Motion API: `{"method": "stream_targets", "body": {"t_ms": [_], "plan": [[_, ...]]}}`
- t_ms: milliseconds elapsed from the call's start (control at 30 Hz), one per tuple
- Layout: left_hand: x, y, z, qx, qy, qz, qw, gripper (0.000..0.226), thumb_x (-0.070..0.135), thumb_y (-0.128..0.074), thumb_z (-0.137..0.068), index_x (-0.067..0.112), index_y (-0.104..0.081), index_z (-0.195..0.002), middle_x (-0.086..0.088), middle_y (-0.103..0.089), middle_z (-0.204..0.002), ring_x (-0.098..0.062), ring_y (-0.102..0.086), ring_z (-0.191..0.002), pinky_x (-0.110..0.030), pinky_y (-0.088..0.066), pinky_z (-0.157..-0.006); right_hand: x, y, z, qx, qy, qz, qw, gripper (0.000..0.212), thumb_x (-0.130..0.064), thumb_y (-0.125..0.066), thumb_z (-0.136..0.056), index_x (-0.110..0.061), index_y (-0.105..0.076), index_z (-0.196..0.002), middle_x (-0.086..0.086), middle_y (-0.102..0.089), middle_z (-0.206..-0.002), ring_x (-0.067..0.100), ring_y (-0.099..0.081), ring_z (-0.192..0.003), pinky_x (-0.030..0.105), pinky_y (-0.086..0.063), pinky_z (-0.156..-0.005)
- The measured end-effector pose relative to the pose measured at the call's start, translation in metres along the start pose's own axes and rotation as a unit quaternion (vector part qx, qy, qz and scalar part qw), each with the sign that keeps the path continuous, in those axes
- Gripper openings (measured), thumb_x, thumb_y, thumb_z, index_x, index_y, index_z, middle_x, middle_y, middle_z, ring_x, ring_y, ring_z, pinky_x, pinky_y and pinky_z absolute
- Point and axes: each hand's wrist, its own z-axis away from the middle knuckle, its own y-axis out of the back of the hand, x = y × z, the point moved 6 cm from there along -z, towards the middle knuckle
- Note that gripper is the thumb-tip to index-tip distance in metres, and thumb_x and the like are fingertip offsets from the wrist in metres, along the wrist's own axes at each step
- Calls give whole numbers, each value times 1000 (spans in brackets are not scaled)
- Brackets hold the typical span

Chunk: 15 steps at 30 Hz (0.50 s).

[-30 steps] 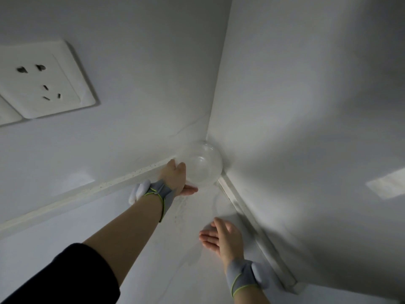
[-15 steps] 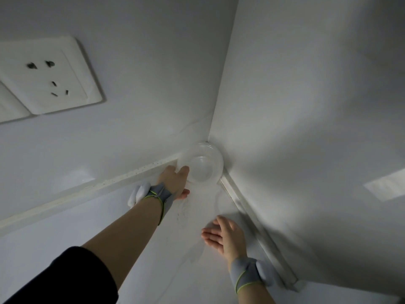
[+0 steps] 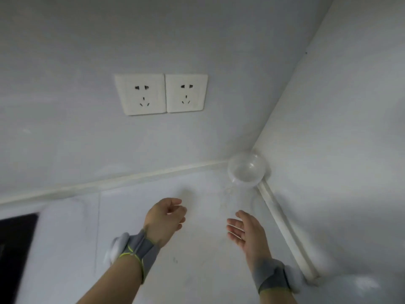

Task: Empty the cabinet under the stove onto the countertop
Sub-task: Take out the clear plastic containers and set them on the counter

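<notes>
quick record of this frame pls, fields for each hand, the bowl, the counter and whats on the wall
left hand: fingers loosely curled, holds nothing, over the countertop
right hand: fingers straight, palm turned inward, holds nothing
clear bowl: sits in the far right corner of the countertop, apart from both hands
stove top: dark, at the left edge of the view
back wall: two white sockets side by side
cabinet: not in view

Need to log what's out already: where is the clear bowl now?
In the head view, the clear bowl sits in the far right corner of the countertop, below and right of the wall sockets, beyond the left hand and right hand, neither touching it.
</notes>
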Motion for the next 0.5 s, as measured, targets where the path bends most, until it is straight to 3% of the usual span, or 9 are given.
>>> {"method": "stream_targets", "body": {"t_ms": [267, 500], "plan": [[-30, 109, 91, 62, -59, 27, 996, 17, 10, -62, -85, 15, -62, -101, -7, -66, -93, -34, -67, -89, -44, -56, -83, 11, -69, 107, -80, 70, 39, 994, 20, -19, -54, -93, -5, -58, -108, 19, -67, -98, 30, -64, -87, 38, -53, -80], [-68, 166, 146, 76, -93, -1, 993, 24, 17, -66, -82, 30, -58, -100, 4, -68, -100, -20, -68, -86, -43, -55, -85, 55, -86, 191, -104, 98, 81, 986, 19, -19, -54, -93, -7, -60, -106, 17, -69, -99, 29, -67, -89, 42, -53, -84]]}}
